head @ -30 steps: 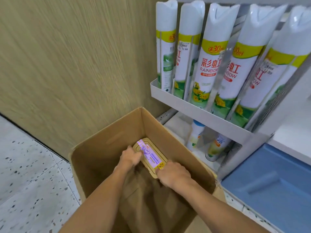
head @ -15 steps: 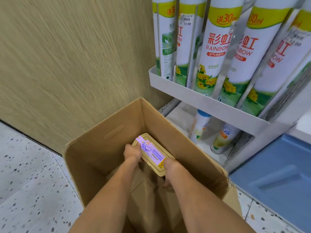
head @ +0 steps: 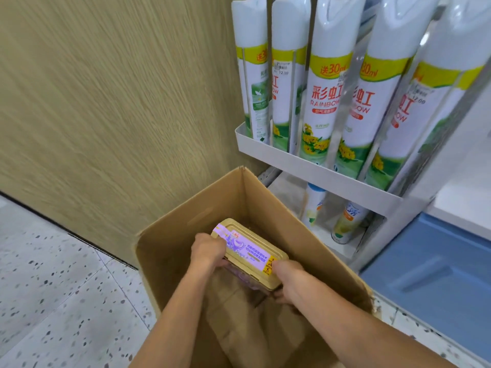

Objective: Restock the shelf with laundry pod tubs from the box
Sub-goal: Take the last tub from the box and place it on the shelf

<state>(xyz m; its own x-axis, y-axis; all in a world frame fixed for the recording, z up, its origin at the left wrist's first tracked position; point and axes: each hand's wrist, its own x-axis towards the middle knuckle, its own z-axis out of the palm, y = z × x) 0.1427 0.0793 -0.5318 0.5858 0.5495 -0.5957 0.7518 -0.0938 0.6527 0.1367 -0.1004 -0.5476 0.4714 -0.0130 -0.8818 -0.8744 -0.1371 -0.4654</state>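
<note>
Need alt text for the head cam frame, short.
A left hand and a right hand grip opposite ends of a tan tub with a purple label, inside an open cardboard box on a speckled floor. Right of the box, a white shelf holds a row of tall white spray cans.

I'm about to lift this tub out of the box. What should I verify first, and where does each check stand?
1. Grip of the left hand on the tub, left end: ok.
2. Grip of the right hand on its right end: ok.
3. Lid seated, label strip across it: ok.
4. The box is open on top, nothing over the tub: ok.
5. Free shelf slot for the tub: cannot tell; only the spray can rack shows.
</note>
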